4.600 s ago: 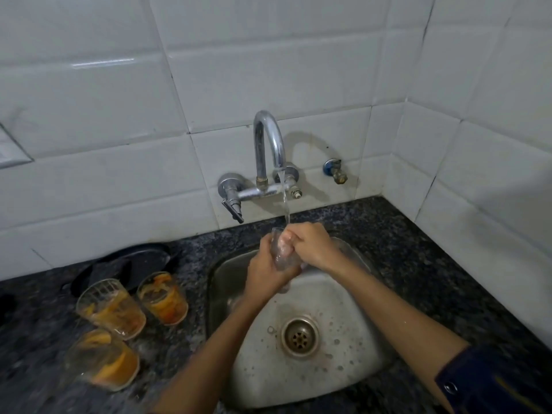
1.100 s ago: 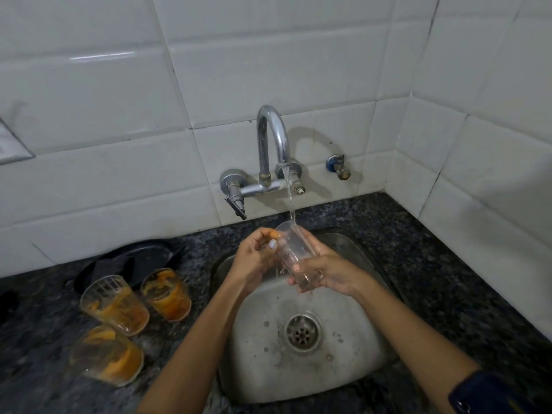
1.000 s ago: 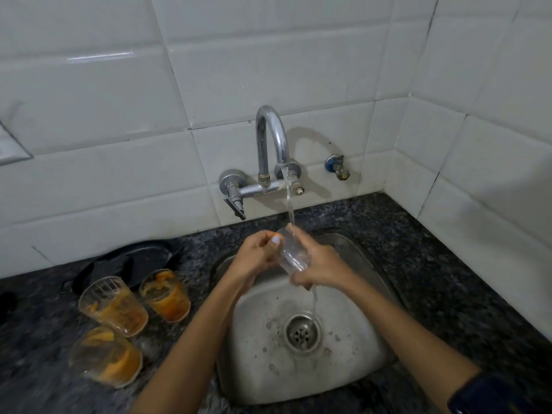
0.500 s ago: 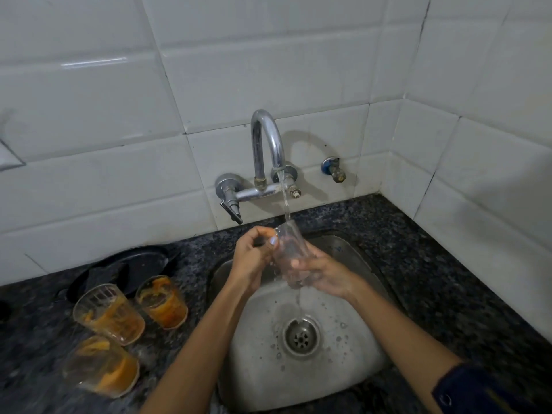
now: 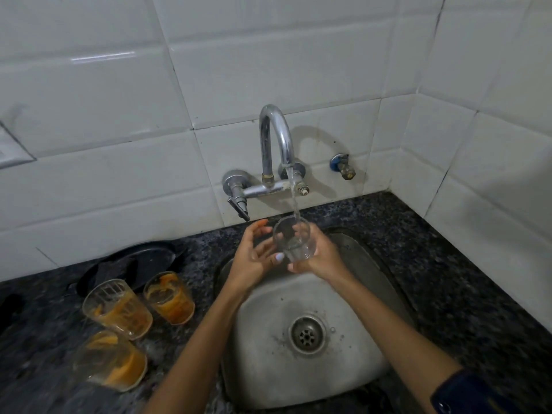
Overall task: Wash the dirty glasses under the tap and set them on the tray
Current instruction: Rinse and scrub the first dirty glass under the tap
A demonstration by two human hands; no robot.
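Observation:
A clear glass [image 5: 294, 243] stands nearly upright under the running tap [image 5: 276, 144], over the steel sink [image 5: 358, 354]. Water falls into its mouth. My right hand [image 5: 321, 258] wraps it from the right and below. My left hand [image 5: 257, 255] is beside it on the left with fingers spread, thumb tip near the glass's lower wall. Three dirty glasses with orange residue stand on the counter to the left: one at the back [image 5: 170, 297], one in the middle [image 5: 118, 307], one nearest me [image 5: 110, 360]. A dark tray [image 5: 143, 258] lies behind them against the wall.
The dark speckled stone counter [image 5: 448, 279] runs around the sink, with white tiled walls behind and to the right. A small blue-handled valve [image 5: 343, 167] sticks out of the wall right of the tap. The sink drain [image 5: 307, 334] is in the basin's middle.
The glass has turned from tilted to mouth-up under the stream. My left hand has opened and come off the rim, while my right hand keeps its hold.

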